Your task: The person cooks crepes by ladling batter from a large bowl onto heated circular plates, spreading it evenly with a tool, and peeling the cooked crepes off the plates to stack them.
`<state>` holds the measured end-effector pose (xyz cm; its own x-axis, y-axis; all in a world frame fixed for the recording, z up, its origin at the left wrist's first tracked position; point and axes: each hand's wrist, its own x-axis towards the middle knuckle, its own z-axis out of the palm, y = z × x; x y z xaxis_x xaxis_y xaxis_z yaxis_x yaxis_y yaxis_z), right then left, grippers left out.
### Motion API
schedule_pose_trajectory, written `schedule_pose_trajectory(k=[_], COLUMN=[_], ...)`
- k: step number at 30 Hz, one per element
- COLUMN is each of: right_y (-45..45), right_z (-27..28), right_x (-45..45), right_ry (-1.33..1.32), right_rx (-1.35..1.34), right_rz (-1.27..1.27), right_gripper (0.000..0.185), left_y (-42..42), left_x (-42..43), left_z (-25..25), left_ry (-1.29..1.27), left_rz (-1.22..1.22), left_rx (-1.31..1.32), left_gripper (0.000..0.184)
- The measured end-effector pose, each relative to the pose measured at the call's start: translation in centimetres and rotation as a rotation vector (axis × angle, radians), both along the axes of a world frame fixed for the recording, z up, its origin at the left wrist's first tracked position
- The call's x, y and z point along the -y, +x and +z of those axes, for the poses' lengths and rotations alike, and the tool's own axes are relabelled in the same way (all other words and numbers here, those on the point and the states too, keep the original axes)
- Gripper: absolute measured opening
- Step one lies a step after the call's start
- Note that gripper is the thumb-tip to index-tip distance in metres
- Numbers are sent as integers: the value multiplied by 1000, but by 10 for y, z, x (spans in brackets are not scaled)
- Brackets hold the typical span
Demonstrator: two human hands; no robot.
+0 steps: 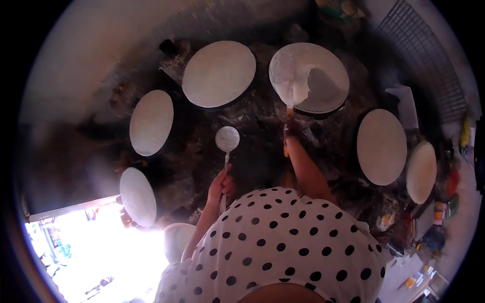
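My left hand (221,185) is wrapped around the long handle of a ladle (227,139), whose round bowl is coated with pale batter. In my right hand (294,130) is a long flat spatula (290,96) with a wooden handle. Its blade lies over the left part of a round griddle (324,91) at the upper right. White batter (303,55) covers most of that griddle, leaving a grey patch bare at its middle right. Just left of it, another round griddle (218,74) is covered evenly in a pale layer.
More pale-topped round griddles curve around me: two at left (151,122) (138,197) and two at right (381,146) (421,172). A white round thing (179,241) sits by my left elbow. A grid panel (423,55) stands at upper right. Bright light enters at lower left.
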<state>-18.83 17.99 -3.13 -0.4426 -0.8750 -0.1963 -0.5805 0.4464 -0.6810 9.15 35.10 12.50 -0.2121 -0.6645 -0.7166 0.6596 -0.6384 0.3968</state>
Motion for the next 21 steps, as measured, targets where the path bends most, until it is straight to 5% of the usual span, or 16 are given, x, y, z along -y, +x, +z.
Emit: schedule_pose_trajectory(k=[2,4,5,6,8,10,13,21], right_y=[-7,-32,-17,10,50,55,29,-83], right_z=[-2,-67,-53,-30,-15,-51,8,-36], right_x=[-14,-6,11,18,35,43,-20,-59], right_ry=[-33,-45,-47,31,31,148,109,-46], right_rx=[322,-102,109,-186,101,14,281,-4], right_rz=[-253,-153,-387,-162,-139,100,-144,-228], right_gripper=[48,46,38,44,46,50,48,38], left_y=[21,36,41,45,55,63,65,55], left_x=[-11,-23,-25,-27,-32,-34,-30,-17], left_z=[-2,-7,-4,-3,-6,-5,-1,-5], left_ry=[-48,-48,-38,-31,-17,-10,-10,-76], left_rz=[30,32,29,28,5,-24,-14,-22], left_rx=[-116,-123,-94,-62,-41,-25,-114,-115], left_gripper=[25,26,26,27,27,28,29,30])
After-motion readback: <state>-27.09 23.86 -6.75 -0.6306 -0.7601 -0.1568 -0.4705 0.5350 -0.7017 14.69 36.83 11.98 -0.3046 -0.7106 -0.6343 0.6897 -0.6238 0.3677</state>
